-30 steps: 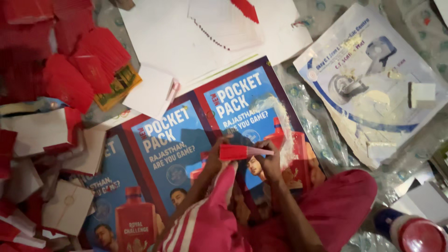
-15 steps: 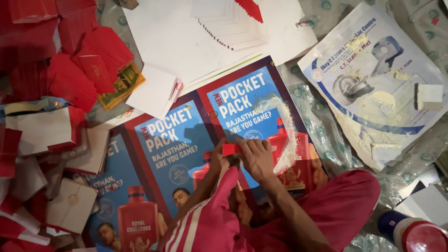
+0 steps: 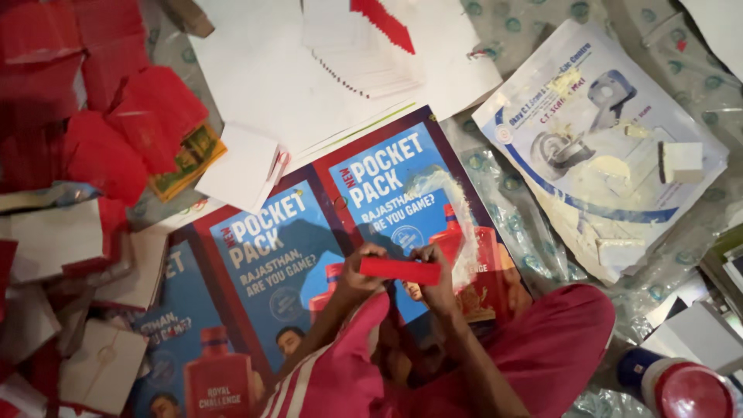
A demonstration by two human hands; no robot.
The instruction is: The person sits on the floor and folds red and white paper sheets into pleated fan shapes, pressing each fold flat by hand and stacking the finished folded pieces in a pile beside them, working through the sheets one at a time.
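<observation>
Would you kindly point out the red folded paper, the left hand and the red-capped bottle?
red paper (image 3: 400, 270): head view, middle of its folded face.
left hand (image 3: 357, 280): head view, back of the hand.
bottle (image 3: 691, 391): head view, top of its red cap.

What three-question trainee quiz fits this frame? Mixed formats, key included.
1. True or false: both hands hold the red paper strip.
2. What lies under the hands: A) blue and red posters B) a metal tray C) a keyboard?
3. Which colour is the pile of folded papers at far left?

Key: 1 true, left hand and right hand grip its ends. 2 A, posters. 3 red, pile.
</observation>
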